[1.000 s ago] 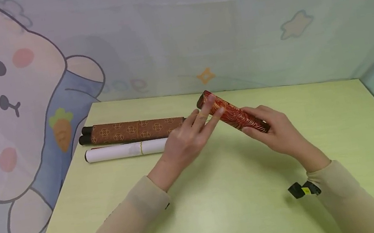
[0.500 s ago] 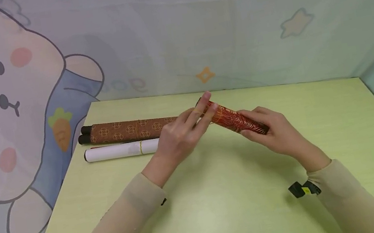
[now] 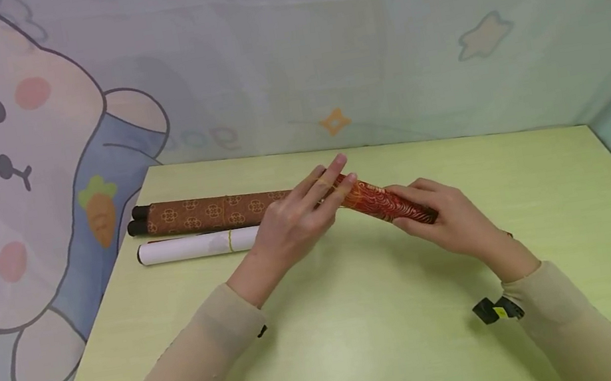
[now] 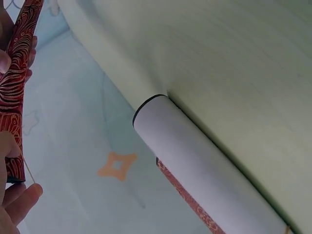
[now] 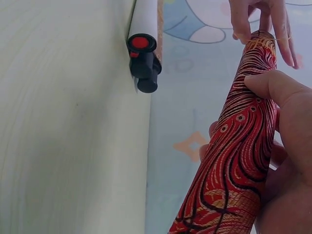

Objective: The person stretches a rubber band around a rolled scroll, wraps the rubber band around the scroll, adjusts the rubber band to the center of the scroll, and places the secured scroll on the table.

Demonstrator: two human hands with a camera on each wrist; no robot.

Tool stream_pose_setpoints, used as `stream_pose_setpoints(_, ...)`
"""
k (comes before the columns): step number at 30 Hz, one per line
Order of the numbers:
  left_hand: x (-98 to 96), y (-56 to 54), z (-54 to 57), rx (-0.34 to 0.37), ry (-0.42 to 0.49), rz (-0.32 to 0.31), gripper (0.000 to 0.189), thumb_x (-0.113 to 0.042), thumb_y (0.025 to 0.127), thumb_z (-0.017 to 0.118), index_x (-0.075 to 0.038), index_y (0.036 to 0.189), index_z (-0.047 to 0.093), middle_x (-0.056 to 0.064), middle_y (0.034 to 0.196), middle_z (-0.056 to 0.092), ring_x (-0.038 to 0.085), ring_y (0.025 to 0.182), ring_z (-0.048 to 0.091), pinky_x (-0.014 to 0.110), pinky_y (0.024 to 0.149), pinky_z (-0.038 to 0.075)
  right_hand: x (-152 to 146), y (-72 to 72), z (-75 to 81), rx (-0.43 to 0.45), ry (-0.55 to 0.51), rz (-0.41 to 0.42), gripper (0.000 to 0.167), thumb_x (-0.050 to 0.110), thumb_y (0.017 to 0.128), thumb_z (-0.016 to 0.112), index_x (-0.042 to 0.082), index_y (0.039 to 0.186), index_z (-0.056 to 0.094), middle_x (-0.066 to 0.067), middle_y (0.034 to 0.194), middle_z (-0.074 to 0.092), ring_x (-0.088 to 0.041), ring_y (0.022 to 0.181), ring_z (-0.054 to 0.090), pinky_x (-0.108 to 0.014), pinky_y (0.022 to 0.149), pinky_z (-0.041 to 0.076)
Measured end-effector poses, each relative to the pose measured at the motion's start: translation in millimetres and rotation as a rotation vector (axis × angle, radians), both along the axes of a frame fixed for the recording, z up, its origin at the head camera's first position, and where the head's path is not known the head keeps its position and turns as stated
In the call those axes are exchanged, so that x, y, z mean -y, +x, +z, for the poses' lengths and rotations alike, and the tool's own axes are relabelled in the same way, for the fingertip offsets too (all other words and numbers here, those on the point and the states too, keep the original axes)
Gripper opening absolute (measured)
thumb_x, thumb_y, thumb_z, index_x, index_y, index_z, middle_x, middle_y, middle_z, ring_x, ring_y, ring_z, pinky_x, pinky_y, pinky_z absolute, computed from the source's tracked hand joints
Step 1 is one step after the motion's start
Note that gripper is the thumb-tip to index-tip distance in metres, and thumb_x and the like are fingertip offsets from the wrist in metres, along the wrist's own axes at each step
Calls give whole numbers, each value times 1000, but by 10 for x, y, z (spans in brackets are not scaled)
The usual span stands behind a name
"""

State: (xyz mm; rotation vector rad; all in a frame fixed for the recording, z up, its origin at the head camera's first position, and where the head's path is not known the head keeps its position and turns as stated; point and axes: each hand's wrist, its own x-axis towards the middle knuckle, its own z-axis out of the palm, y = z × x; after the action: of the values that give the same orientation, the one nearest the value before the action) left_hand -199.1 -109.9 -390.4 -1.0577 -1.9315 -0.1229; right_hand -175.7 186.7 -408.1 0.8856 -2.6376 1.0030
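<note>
A rolled scroll in red fabric (image 3: 382, 199) with black and gold swirls is held above the table, tilted, its far end to the left. Around its lower right part my right hand (image 3: 445, 211) grips, with the thumb along the near side. At the other end is my left hand (image 3: 292, 225), its fingers spread and partly over that end. A thin yellowish rubber band (image 4: 29, 169) runs from the scroll to the left fingertips, stretched away from the fabric. In the right wrist view the left thumb and fingers straddle the scroll's tip.
On the table (image 3: 345, 352), left of the hands, lies a brown patterned scroll (image 3: 194, 216) with black rod ends. In front of it is a white roll (image 3: 188, 248) with a yellow band round it. A printed curtain (image 3: 271, 55) hangs behind the table.
My left hand has shifted slightly left and down, fingers now covering the scroll's far end. The scroll's left end has lowered and tilts less. The right hand keeps its grip.
</note>
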Motion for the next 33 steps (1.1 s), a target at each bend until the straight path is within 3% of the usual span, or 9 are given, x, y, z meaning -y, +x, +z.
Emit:
stream_pose_setpoints(5, 33, 17, 60, 59, -43, -21, 51, 4, 96, 73, -16, 143, 70, 6, 151, 63, 28, 130, 68, 24, 42, 39, -4, 4, 18, -9, 3, 13, 51, 8, 94, 82, 6, 142, 68, -10, 113, 70, -19, 86, 63, -32, 65, 55)
stream_pose_setpoints(9, 42, 5, 69, 39, -50, -37, 47, 1, 97, 75, -15, 141, 71, 7, 150, 64, 28, 132, 66, 24, 44, 42, -23, 10, 20, -19, 12, 24, 52, 7, 93, 83, 5, 142, 68, -11, 113, 70, -19, 86, 63, -32, 65, 55)
stream_pose_setpoints(13, 39, -22, 65, 12, -16, -76, 45, -9, 95, 81, -15, 138, 73, 8, 147, 66, 26, 129, 69, 24, 46, 45, -49, 12, 15, -53, 25, 43, 52, 6, 91, 84, 4, 141, 68, -11, 112, 70, -19, 85, 63, -33, 65, 55)
stream_pose_setpoints(16, 48, -37, 55, 38, 16, -115, 48, -9, 89, 85, -14, 136, 74, 10, 144, 68, 25, 124, 71, 24, 48, 47, -65, 17, 19, -89, 40, 63, 53, 6, 90, 85, 4, 141, 69, -11, 112, 70, -19, 86, 64, -34, 66, 56)
stream_pose_setpoints(22, 96, -34, 59, 189, 26, -155, 63, -14, 79, 96, -11, 138, 72, 10, 145, 67, 25, 104, 76, 28, 53, 53, -81, 23, 34, -165, 90, 83, 57, 8, 88, 87, 9, 142, 69, -8, 114, 70, -14, 82, 63, -34, 65, 54)
stream_pose_setpoints(27, 139, -40, 85, 290, -15, -174, 68, -19, 79, 97, -12, 141, 70, 10, 147, 66, 22, 92, 75, 28, 57, 54, -68, 28, 57, -221, 98, 98, 59, 8, 86, 88, 12, 142, 71, -5, 113, 70, -10, 77, 60, -33, 64, 53)
stream_pose_setpoints(30, 159, -51, 104, 361, -63, -192, 69, -20, 80, 97, -12, 142, 69, 9, 148, 65, 19, 91, 73, 28, 62, 56, -64, 50, 69, -249, 99, 114, 59, 7, 85, 89, 13, 141, 71, -3, 111, 69, -6, 73, 58, -31, 62, 53)
stream_pose_setpoints(33, 165, -48, 146, 468, -133, -201, 70, -20, 82, 95, -13, 146, 67, 8, 151, 63, 18, 99, 74, 28, 70, 58, -62, 81, 79, -257, 104, 131, 59, 6, 84, 89, 13, 140, 72, -1, 110, 69, -3, 70, 55, -29, 61, 52)
